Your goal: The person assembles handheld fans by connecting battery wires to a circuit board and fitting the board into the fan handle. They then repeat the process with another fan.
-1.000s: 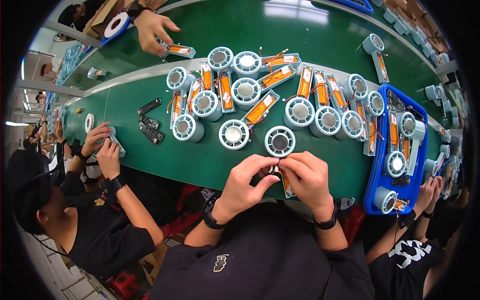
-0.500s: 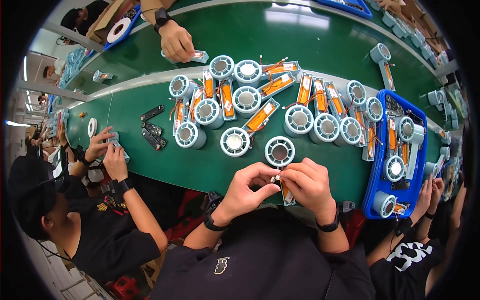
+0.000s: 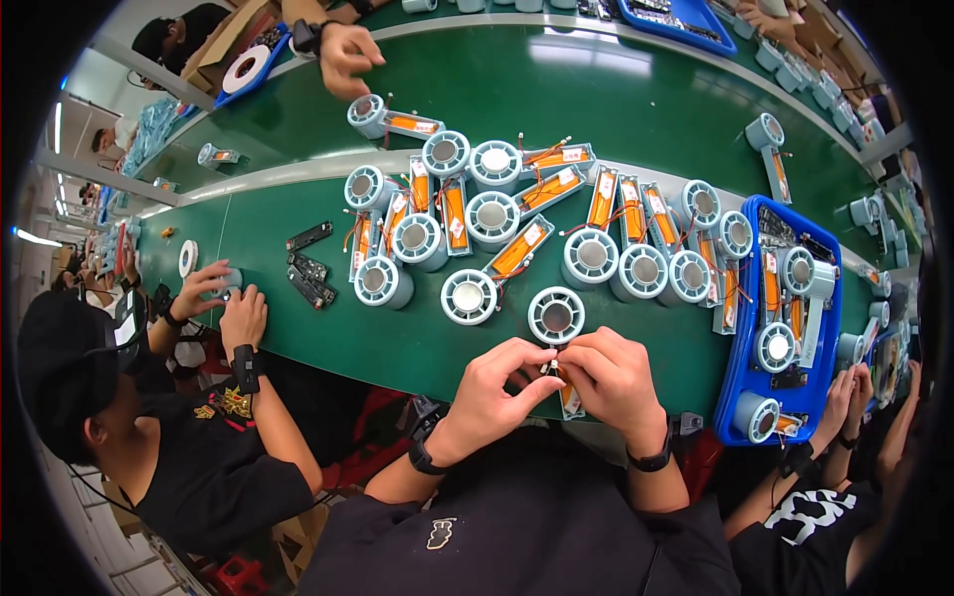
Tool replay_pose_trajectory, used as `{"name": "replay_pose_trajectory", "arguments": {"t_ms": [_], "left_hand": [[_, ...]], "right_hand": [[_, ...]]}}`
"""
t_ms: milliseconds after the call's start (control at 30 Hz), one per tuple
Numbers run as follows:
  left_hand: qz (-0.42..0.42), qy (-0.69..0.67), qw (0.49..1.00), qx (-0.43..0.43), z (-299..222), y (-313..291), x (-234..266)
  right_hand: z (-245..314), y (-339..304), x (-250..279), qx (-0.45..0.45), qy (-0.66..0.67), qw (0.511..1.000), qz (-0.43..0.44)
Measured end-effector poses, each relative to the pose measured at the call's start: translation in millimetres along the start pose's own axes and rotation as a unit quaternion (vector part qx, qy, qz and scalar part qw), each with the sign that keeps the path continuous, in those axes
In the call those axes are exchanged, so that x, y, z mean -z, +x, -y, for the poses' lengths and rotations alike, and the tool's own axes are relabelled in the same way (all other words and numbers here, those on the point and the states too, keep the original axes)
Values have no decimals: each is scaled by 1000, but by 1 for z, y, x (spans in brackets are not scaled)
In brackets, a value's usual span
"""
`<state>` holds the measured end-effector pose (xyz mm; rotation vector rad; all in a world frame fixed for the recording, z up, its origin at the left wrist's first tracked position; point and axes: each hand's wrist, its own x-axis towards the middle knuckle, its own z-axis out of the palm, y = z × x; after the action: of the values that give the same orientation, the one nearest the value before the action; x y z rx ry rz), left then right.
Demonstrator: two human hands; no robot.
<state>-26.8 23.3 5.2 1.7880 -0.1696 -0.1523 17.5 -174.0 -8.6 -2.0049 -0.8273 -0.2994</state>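
At the near edge of the green counter (image 3: 328, 343), my left hand (image 3: 494, 382) and right hand (image 3: 608, 375) meet, fingers pinched narrow on a small connector (image 3: 550, 368) between them. Under my right hand lies an orange battery strip (image 3: 569, 399), partly hidden. Just beyond stands a round grey fan unit (image 3: 556, 315). Farther off, more such units and orange strips crowd together. At right sits a blue tray (image 3: 740, 382). At far left, another person's hand (image 3: 348, 55) reaches in.

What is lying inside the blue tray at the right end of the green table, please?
The blue tray holds several round grey fan units, orange flat packs with thin wires, and a dark part near the top. Whatever lies beneath them on the tray floor is covered.
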Motion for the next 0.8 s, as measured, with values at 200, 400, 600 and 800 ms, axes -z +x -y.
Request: {"name": "replay_pose_trajectory", "arguments": {"t_ms": [200,400,600,800], "left_hand": [[19,-16,999,35,4,0,-1],[-2,-119,987,104,8,-3,-10],[-30,-42,997,62,0,-4,-8],[-22,34,999,8,-7,0,-3]], "right_hand": [[-2,3,2,5,15,1000,1],[5,-1,-3,8,-61,998,-33],[9,-3,-12,24,-110,993,-43],[4,-5,-11,44,-93,993,-50]]}}
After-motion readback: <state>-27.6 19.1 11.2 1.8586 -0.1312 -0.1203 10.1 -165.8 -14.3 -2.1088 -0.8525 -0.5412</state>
